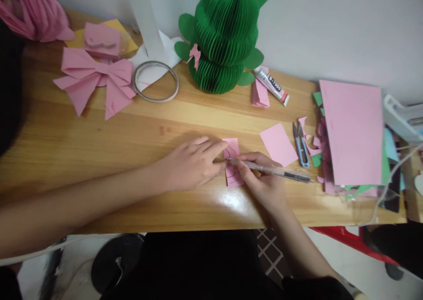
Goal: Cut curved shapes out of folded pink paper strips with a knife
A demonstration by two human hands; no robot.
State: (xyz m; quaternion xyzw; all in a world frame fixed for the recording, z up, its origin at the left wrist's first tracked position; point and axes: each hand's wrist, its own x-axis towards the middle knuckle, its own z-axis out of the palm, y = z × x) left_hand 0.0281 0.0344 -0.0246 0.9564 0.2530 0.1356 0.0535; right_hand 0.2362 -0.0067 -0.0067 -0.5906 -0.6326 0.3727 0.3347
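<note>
My right hand (264, 183) is closed around a clear-barrelled pen (276, 171), its tip down on a small pink paper strip (235, 179). Curved dark lines are drawn on the strip. From the left, my left hand (200, 163) lies flat with fingers stretched out, fingertips on the strip's left edge. Just beyond my right hand is a square of pink paper (279, 143). Beside that lie blue thread snips (300, 146) among pink and green paper scraps (312, 143).
A green honeycomb paper figure (228, 35) stands at the back. Left of it are a tape roll (156, 99) and a pink paper bow (97, 77). A glue tube (272, 86) rests on folded pink paper (260, 95). Pink sheets (353, 132) are stacked at right.
</note>
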